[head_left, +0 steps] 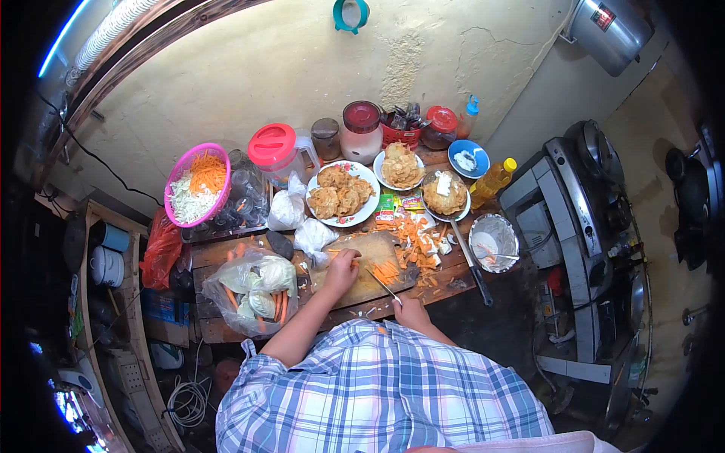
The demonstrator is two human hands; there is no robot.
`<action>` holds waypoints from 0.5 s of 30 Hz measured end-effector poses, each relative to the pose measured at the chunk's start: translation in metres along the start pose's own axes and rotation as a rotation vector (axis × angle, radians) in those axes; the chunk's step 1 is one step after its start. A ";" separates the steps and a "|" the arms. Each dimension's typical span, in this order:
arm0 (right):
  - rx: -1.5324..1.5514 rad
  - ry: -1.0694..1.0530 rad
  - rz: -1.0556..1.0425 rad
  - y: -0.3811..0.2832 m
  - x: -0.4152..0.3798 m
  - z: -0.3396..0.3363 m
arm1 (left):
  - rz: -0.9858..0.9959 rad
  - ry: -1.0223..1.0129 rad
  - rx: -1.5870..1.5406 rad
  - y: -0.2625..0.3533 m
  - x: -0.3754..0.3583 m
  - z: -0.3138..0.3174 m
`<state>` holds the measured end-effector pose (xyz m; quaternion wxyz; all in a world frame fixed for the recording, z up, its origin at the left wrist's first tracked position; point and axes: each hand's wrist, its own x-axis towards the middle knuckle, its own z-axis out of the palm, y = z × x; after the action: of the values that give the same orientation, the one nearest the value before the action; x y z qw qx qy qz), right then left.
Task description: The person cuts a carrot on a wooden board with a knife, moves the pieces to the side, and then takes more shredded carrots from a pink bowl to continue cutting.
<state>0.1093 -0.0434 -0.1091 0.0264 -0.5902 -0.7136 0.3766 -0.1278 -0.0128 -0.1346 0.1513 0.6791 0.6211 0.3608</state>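
Though close, left hand [342, 275] beyond right [411, 311]

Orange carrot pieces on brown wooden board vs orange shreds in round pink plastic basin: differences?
The orange carrot pieces look thicker; the orange shreds look finer. The pieces form a small patch on the brown wooden board; the shreds form a larger heap in the pink plastic basin. Both are orange.

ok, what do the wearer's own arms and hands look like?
Left hand and right hand: no gloves, rings or watch discernible. Both forearms uncovered. Blue-and-white plaid shirt; can't tell whether its sleeves are short or rolled.
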 end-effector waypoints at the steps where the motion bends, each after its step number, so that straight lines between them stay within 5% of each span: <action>1: 0.000 -0.001 0.000 -0.002 -0.001 -0.002 | -0.159 -0.001 -0.151 0.005 -0.004 0.003; 2: 0.004 -0.012 0.005 -0.004 -0.002 -0.004 | -0.319 -0.002 -0.302 0.011 -0.008 0.004; 7: 0.006 -0.025 0.016 -0.002 0.000 0.000 | -0.456 -0.192 -0.344 0.027 -0.030 0.006; 9: 0.001 -0.014 0.005 -0.005 -0.002 -0.002 | -0.166 -0.081 -0.016 0.036 -0.032 -0.002; 15: 0.021 -0.051 -0.050 -0.012 -0.003 0.000 | -0.119 -0.106 -0.037 0.020 -0.044 0.003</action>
<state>0.1000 -0.0459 -0.1008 0.0238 -0.5621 -0.7246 0.3981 -0.1099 -0.0575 -0.1366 0.2177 0.6564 0.6445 0.3262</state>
